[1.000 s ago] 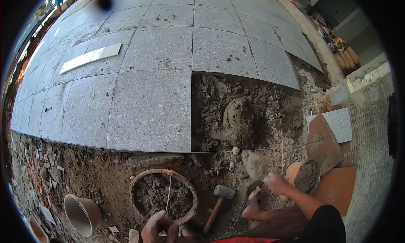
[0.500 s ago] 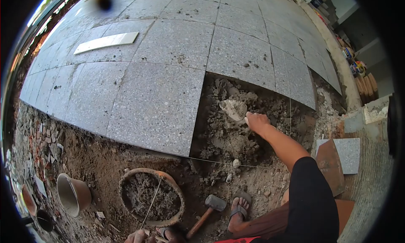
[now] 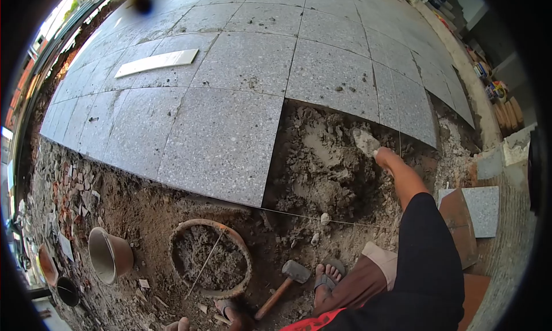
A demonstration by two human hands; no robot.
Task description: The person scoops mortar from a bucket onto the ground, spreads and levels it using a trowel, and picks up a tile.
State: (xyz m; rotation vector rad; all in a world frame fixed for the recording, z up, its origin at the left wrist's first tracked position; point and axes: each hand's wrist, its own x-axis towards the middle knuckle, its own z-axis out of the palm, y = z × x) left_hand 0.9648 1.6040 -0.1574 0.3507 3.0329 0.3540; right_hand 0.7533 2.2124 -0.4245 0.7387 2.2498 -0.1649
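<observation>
My right hand (image 3: 387, 158) is closed around the handle of a trowel (image 3: 364, 142), its blade coated with grey mortar. The blade is at the far right of a bed of wet mortar (image 3: 322, 152), inside an untiled gap beside the laid speckled grey tiles (image 3: 224, 141). At the bottom edge, only a small part of my left hand (image 3: 178, 325) shows, below a round basin (image 3: 249, 268) of mortar; its grip is cut off by the frame. A thin string or stick (image 3: 206, 265) lies across the basin.
A mallet (image 3: 296, 271) lies by my sandalled foot (image 3: 328, 282). A bucket (image 3: 109, 256) stands left of the basin. A taut string (image 3: 299, 215) crosses the gap's near edge. Cut tiles (image 3: 483, 210) lean at right. A white strip (image 3: 156, 63) lies on the tiles.
My right hand and the trowel have moved right across the mortar, leaving a smoothed patch where the blade was. My left hand has dropped further out of the bottom of view.
</observation>
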